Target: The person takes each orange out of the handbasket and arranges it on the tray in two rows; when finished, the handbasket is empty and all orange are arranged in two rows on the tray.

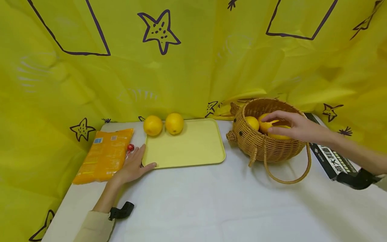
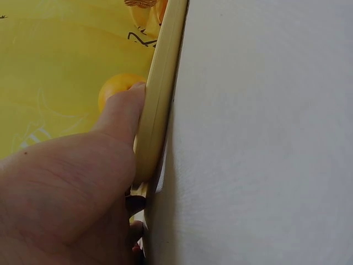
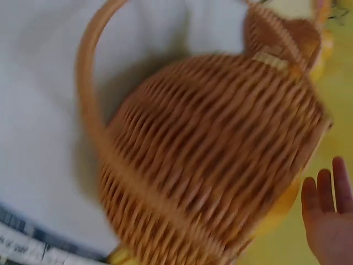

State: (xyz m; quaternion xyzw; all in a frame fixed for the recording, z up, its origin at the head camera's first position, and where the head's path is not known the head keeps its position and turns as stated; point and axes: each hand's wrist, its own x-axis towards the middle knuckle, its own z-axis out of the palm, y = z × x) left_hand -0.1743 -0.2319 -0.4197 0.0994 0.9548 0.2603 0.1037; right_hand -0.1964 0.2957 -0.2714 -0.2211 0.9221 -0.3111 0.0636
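Observation:
My left hand lies at the near left corner of a pale yellow tray. Its thumb touches the tray's rim, and its other fingers stretch along the left side. On the tray's back left part sit two oranges, side by side. To the right stands a pig-shaped wicker basket holding several oranges. Over its opening hovers my right hand, fingers loosely bent above the fruit. In the right wrist view those fingers are extended beside the basket rim and hold nothing.
An orange packet lies left of the tray, with a red wrapped candy beside it. Behind the basket, to the right, is a black and white box. The basket's handle hangs toward the front. A yellow cloth hangs behind.

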